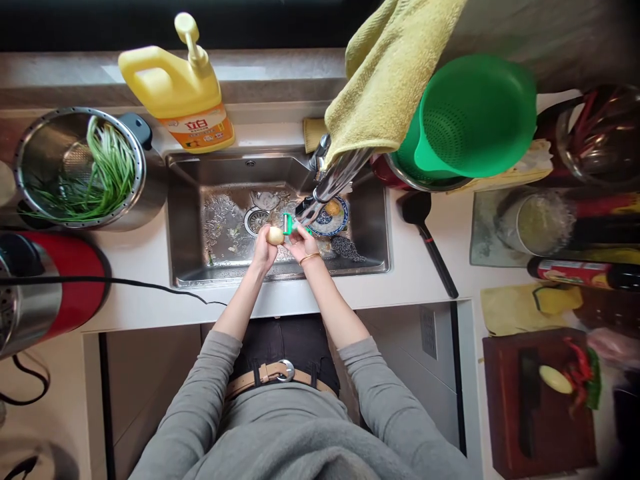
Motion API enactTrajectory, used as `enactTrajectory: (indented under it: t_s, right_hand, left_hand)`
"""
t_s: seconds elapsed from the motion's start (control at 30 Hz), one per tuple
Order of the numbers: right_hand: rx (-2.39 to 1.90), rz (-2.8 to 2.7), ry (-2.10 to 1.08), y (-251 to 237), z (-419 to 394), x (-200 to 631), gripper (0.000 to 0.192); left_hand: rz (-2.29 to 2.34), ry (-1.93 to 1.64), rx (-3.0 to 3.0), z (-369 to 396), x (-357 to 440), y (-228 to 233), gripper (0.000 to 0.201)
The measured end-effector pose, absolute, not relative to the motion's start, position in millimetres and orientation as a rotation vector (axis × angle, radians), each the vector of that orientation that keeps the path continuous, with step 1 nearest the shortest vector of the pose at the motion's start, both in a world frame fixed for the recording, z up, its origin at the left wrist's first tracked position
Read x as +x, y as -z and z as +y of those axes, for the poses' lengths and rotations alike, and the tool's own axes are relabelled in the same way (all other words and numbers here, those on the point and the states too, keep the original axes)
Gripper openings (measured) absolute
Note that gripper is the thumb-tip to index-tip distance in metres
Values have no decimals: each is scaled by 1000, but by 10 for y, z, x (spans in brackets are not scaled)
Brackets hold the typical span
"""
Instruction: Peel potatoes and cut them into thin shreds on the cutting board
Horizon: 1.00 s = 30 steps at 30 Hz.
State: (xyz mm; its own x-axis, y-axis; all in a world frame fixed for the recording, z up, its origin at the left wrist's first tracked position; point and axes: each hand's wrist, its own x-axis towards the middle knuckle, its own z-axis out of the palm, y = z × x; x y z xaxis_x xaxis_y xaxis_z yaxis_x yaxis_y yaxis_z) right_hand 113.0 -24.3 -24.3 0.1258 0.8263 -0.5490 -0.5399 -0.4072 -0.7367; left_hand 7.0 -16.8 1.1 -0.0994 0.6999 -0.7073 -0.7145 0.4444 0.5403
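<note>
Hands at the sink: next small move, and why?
Probably a slight turn of the pale round vegetable in the left hand to check for leftover skin: the side facing up looks pale, and the right hand holds the green peeler right beside it. Whether blade and vegetable touch is too small to tell.

A white counter [133, 260] crosses the frame's middle, carrying a red-and-steel appliance [83, 280] at far left, a steel pot [154, 193] at upper left, a black spatula [431, 240] right of centre and a brown cutting board [505, 427] at lower right
</note>
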Motion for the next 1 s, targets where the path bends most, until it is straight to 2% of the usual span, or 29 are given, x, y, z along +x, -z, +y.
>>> enactTrajectory:
  t_s: [0.17,0.37,0.47,0.6,0.73,0.87,1.0]
  right_hand:
    - [-1244,-180,-1557,222,-227,1048,22]
    - [-1227,-269,-1572,78,-109,1153,25]
    - [-1256,-429,-1546,-48,-76,1187,28]
    - [-1321,-638,-1421,-175,-90,1163,37]
    - [-1353,-785,-1366,-172,-128,1083,33]
    - [-1380,-831,-1346,-27,-107,1100,33]
    - [-1502,-748,-1192,195,-41,1326,39]
  left_hand:
    - [1183,-1224,2,-223,111,-41,12]
    - [1187,-810,164,-218,-18,-73,37]
    - [1202,-777,217,-198,-34,-67,47]
    - [1252,-843,105,-163,13,-69,45]
    - [1309,-888,54,-162,55,-58,37]
    - [1314,-956,41,-192,20,-67,31]
    - [1275,-1003,91,-181,-129,-122,26]
